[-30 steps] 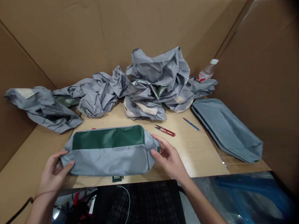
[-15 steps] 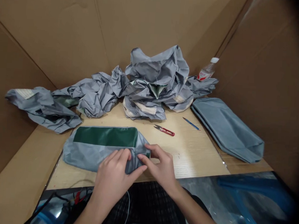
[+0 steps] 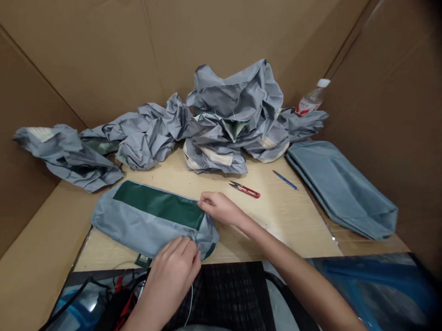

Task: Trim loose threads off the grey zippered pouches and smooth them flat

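My left grip [image 3: 173, 270] is closed on the near edge of the grey fabric pouch [image 3: 146, 226], which lies flat on the tabletop [image 3: 277, 224]. My right grip [image 3: 218, 208] is half-curled, fingertips at the end of the green panel [image 3: 158, 205]; whether it pinches, I cannot tell. Red thread snips [image 3: 244, 190] lie just beyond it.

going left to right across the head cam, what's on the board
crumpled gray fabric → gray-and-green fabric bag → red thread snips → slim blue tool → flat gray fabric bag
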Action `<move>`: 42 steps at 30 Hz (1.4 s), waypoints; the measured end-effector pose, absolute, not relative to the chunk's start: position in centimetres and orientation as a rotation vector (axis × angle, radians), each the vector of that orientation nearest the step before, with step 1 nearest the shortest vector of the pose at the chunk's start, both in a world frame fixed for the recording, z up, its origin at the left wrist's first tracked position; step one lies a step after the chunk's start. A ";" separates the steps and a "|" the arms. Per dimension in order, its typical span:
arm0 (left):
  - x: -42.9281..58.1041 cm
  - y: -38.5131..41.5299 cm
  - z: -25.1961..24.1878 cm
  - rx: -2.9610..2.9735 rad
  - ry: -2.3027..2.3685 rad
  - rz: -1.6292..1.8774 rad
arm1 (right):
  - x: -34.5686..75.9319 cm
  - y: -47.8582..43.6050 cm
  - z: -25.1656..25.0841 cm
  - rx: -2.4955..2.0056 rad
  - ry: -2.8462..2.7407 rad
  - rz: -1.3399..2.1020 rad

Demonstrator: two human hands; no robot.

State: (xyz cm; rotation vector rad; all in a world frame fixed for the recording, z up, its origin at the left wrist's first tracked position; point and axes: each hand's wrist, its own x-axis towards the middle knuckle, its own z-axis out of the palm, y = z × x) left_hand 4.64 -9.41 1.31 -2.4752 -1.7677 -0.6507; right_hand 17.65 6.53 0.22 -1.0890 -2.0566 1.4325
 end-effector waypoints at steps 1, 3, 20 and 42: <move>4.6 -9.6 1.2 -2.468 -1.765 -0.671 | 17.5 6.7 0.4 -1.071 -2.077 1.416; 4.5 -10.0 1.0 -2.447 -1.757 -0.717 | 17.3 6.9 0.6 -1.055 -2.089 1.415; 3.9 -9.1 -0.5 -2.428 -1.738 -1.131 | 22.7 -0.4 -0.4 -1.112 -1.952 1.194; 0.6 -11.2 -4.6 -1.969 -1.771 -1.038 | 23.0 0.1 -2.8 -1.009 -2.090 0.986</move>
